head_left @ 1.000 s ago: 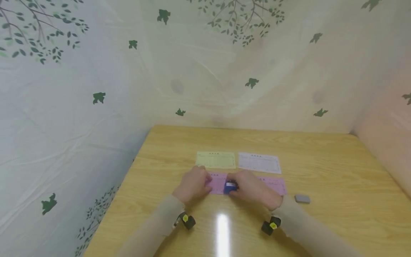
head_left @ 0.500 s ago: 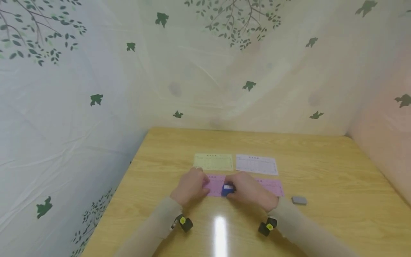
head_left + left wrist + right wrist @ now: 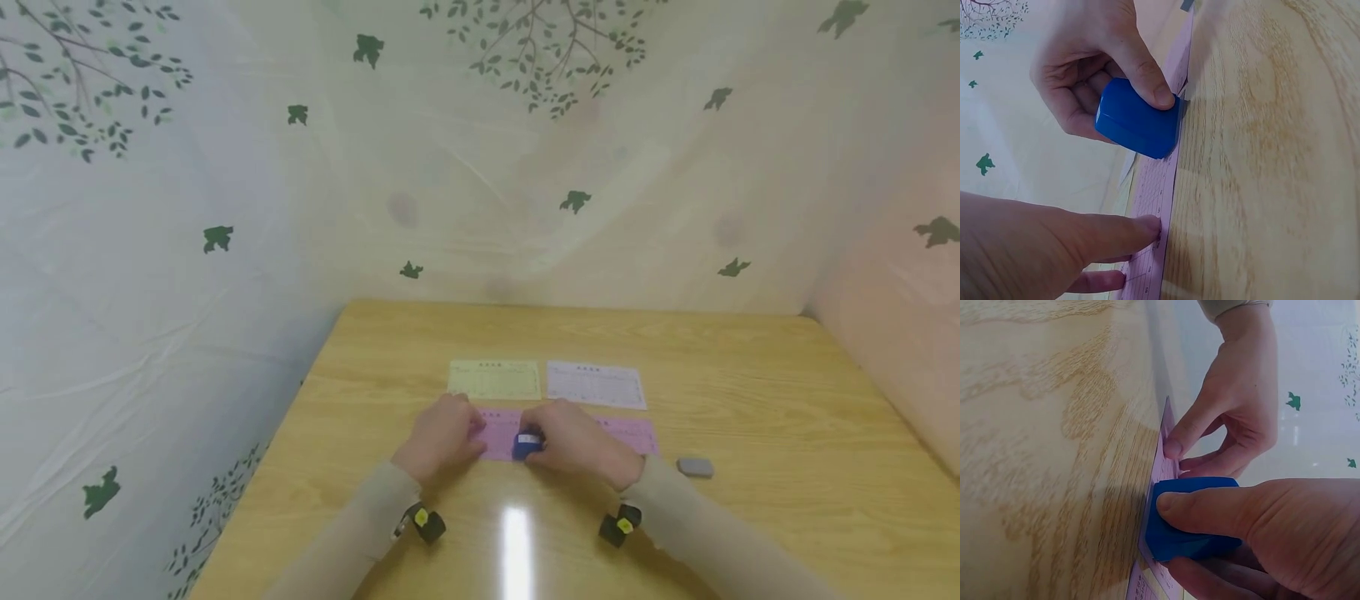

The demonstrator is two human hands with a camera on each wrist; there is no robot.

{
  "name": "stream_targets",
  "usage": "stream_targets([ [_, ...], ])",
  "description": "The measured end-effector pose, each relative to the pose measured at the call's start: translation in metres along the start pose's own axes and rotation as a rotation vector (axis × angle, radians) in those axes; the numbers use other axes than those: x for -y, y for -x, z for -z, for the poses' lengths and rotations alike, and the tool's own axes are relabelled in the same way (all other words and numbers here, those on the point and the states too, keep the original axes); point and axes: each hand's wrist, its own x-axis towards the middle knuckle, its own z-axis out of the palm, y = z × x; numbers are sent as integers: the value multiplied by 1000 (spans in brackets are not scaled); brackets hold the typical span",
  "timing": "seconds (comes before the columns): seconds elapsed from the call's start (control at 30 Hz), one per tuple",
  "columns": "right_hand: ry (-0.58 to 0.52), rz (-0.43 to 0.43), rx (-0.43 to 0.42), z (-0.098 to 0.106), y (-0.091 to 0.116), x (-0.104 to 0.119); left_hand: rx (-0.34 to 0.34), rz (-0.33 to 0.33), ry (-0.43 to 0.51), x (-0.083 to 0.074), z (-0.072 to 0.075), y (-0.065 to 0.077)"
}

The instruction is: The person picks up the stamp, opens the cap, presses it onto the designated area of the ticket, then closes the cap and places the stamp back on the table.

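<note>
A blue self-inking stamp (image 3: 528,447) with a white label on top is gripped in my right hand (image 3: 577,437), thumb on the near side and fingers behind. In the left wrist view the stamp (image 3: 1135,125) stands with its lower edge right at the pink printed slip (image 3: 1154,181). My left hand (image 3: 438,437) presses the left end of this slip (image 3: 498,435) with thumb and fingertips, a short way from the stamp. A second pink slip (image 3: 633,433) lies to the right, partly hidden by the right hand. The stamp's underside is hidden.
Behind the hands lie a yellow slip (image 3: 495,381) and a white slip (image 3: 596,386) side by side. A small grey block (image 3: 695,467) sits right of the right wrist on the wooden table (image 3: 787,433). A patterned cloth (image 3: 487,167) hangs behind the table.
The whole view shifts slightly left and down as the head moves. Both hands keep their places on the slip, and the stamp stays gripped, with its top tilting slightly.
</note>
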Motion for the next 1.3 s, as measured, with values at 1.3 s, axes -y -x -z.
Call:
stream_targets([
  [1.3, 21, 81, 6, -4, -3, -15, 20, 68, -14, 0, -4, -5],
])
